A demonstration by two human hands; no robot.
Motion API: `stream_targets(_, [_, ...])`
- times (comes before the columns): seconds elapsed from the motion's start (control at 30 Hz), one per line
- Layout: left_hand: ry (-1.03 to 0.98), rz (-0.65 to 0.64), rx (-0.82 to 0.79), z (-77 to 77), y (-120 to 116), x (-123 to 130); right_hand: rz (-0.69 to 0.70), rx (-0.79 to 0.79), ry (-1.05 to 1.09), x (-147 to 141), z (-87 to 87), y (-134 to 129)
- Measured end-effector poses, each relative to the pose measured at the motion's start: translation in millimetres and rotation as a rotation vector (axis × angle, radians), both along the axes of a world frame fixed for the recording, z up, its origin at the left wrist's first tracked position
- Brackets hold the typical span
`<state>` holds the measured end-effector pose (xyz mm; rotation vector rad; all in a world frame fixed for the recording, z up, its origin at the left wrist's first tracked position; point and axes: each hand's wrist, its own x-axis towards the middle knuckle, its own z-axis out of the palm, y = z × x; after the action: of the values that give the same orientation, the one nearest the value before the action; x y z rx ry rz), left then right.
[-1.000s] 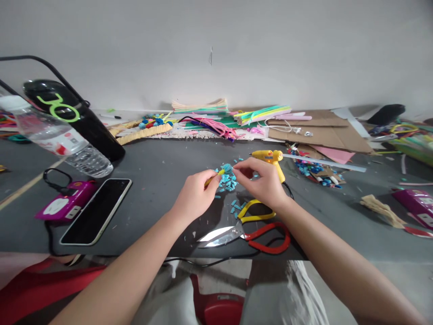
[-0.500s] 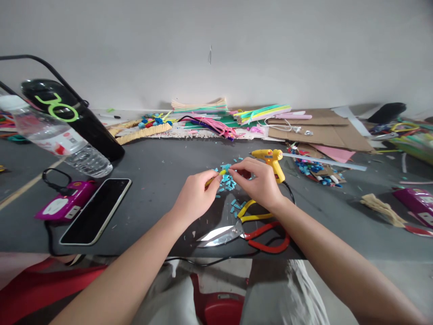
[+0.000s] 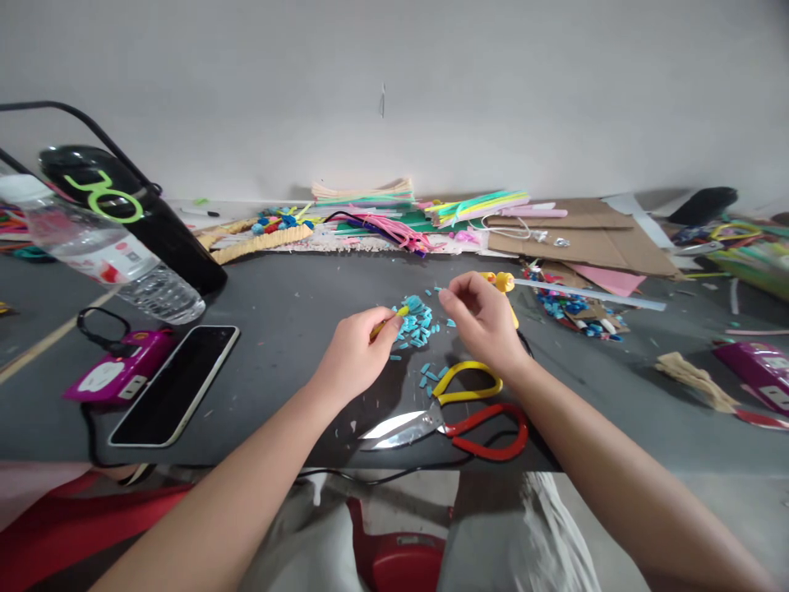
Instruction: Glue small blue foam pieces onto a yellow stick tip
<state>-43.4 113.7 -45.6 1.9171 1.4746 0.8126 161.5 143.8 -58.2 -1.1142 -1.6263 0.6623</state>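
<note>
My left hand (image 3: 363,345) is closed in a pinch around a thin yellow stick (image 3: 403,312), whose far end points at a heap of small light-blue pieces (image 3: 419,335). Some blue bits overlap the stick's tip; I cannot tell whether they are attached. To the right of the heap is my right hand (image 3: 484,325), with thumb and forefinger pinched close beside one loose blue piece (image 3: 437,289). What lies between those fingertips is too small to make out. Behind this hand, a yellow hot glue gun (image 3: 505,282) is partly hidden, a long clear glue stick (image 3: 592,293) in its back.
Scissors (image 3: 425,423) with one yellow and one red handle lie nearer me. At left are a phone (image 3: 176,386), a purple power block (image 3: 123,366), a water bottle (image 3: 99,247) and a black flask (image 3: 178,230). Cardboard (image 3: 579,238) and bundled coloured strips (image 3: 474,207) line the wall.
My right hand has moved away from the yellow stick, to the right, and now covers more of the glue gun. The left hand stays in place, still pinching the stick.
</note>
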Motion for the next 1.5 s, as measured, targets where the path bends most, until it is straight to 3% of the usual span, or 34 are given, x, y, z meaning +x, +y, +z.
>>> stream_targets(0.33, [-0.108, 0.032, -0.046, 0.7, 2.5, -2.7, 0.066, -0.073, -0.073, 4.8, 0.3, 5.7])
stream_targets(0.6, [-0.167, -0.007, -0.063, 1.1, 3.1, -3.1, 0.260, -0.183, 0.074, 5.9, -5.7, 10.6])
stream_targets(0.9, [-0.026, -0.071, 0.004, 2.2, 2.2, -6.2, 0.378, -0.219, 0.078, 7.7, -3.4, 5.2])
stream_targets(1.5, [0.053, -0.110, 0.016, 2.7, -0.5, -6.2, 0.385, -0.258, 0.115, 1.8, -0.1, 3.2])
